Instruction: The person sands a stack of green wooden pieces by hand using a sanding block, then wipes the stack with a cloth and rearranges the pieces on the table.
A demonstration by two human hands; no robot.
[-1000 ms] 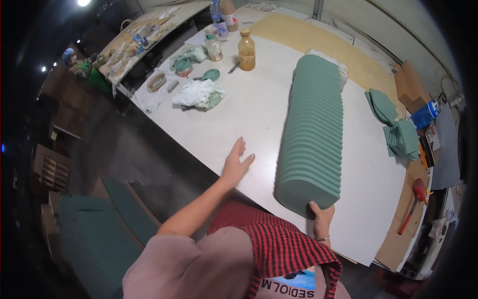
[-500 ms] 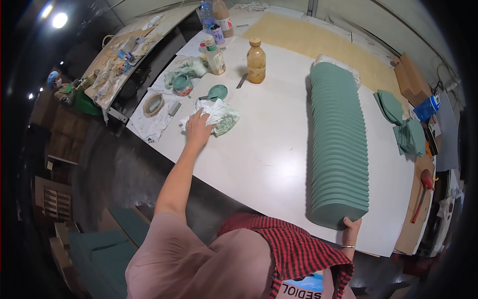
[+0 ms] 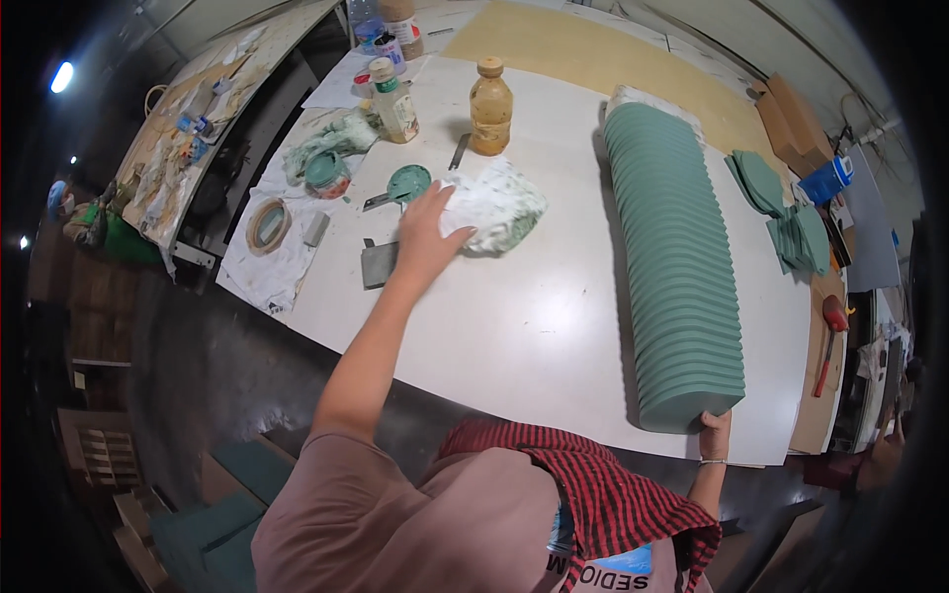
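Observation:
My left hand (image 3: 427,237) grips the left edge of a crumpled white rag (image 3: 494,206) with green stains, on the white table. Just left of that hand lies a small grey-green flat piece (image 3: 379,265). Beyond it are a round green-smeared lid (image 3: 408,184) and a jar of green paint (image 3: 326,174). A long row of green curved-edge pieces (image 3: 677,267), packed face to face, stretches down the table's right side. At the near end of this row my right hand (image 3: 716,435) holds the last piece, thumb on its face; the other fingers are mostly hidden.
A bottle of amber liquid (image 3: 490,107) stands beyond the rag, with a white bottle (image 3: 393,101) to its left. A tape roll (image 3: 267,227) lies on white cloth at left. Loose green pieces (image 3: 799,242) and a red-headed mallet (image 3: 833,314) sit at right.
My left hand has slid the rag to the right across the table, uncovering the grey-green flat piece. My right hand stays at the row's near end. The whole view has shifted slightly.

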